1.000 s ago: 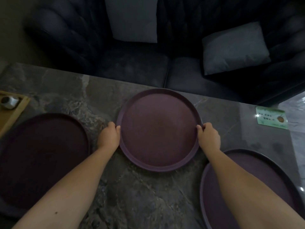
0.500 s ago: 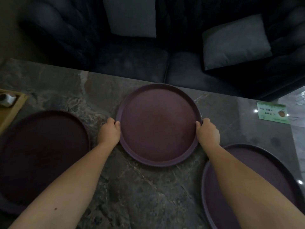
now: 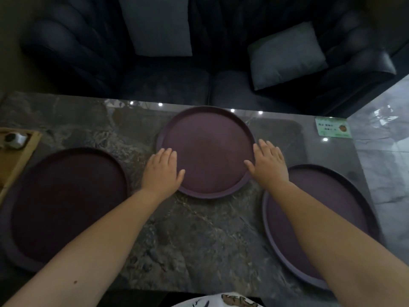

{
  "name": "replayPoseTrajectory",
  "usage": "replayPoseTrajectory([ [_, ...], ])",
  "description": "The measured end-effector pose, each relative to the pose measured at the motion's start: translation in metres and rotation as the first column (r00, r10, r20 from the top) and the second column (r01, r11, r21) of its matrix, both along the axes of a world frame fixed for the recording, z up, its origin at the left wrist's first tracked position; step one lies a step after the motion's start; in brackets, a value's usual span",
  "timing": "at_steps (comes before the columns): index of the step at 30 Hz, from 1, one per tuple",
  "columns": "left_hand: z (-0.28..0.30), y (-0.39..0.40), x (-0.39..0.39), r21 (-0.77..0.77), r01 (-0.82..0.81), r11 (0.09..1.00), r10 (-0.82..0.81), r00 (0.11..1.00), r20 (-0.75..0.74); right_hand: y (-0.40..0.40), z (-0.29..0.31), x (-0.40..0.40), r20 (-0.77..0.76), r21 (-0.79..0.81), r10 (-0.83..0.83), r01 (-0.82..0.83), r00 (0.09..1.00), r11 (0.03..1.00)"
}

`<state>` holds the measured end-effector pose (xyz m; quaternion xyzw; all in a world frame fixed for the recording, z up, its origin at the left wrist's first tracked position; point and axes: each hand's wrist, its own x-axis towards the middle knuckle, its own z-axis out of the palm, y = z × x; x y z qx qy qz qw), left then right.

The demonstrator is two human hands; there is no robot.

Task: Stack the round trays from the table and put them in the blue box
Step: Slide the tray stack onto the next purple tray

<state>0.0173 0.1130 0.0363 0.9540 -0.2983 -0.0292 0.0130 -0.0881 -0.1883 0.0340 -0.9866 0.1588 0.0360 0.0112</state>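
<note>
A dark sofa filled the top, two grey cushions on it. Below it ran the marble counter, and three round purple trays lay flat on it, none stacked. The left tray sat in shadow, the right tray partly under the right forearm, the middle tray between them near the far edge. The left hand lay flat and spread, fingers apart, over the middle tray's left rim, thumb inside. The right hand mirrored it on the right rim, open, gripping nothing. A wooden board showed far left, a green card at the right corner.
</note>
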Motion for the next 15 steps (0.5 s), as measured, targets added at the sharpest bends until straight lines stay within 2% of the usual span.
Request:
replayPoseTrajectory([
  [9,0.015,-0.045,-0.055,0.041,0.253,0.967,-0.253,0.967,-0.010,0.028,0.020,-0.082,-0.013,0.027,-0.056,0.056,0.998,0.998],
  [15,0.025,-0.091,-0.085,0.016,0.376,0.926,-0.377,0.926,0.012,0.007,0.029,-0.139,0.000,0.012,-0.102,0.102,0.995,0.995],
])
